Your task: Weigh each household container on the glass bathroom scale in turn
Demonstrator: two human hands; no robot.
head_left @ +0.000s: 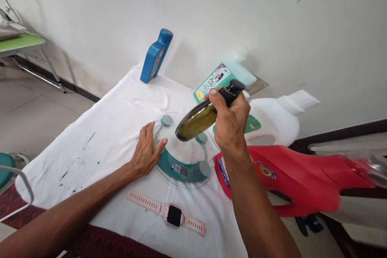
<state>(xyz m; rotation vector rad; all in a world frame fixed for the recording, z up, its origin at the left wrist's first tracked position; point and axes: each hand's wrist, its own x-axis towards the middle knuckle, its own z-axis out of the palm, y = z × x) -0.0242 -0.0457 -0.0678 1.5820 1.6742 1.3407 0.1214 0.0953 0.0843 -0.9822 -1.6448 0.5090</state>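
My right hand (231, 119) is wrapped round the black neck of a pump bottle (198, 121) with yellow-green liquid in it. The bottle is tilted, its base pointing down left over a round glass scale (173, 157). Lit digits show on the scale's display, seemingly reading 400. My left hand (146, 151) rests at the scale's left edge, its fingers stretched out and thumb apart, holding nothing. In front of the scale a smartwatch with a pink strap (173, 215) lies flat on the white cloth (111, 129).
A blue bottle (155, 56) stands at the table's back edge by the wall. Right of the scale are a green-labelled pouch or bottle (214, 80), a white jug (272, 119) and a large red jug (296, 177). A green-topped table (24, 44) stands far left.
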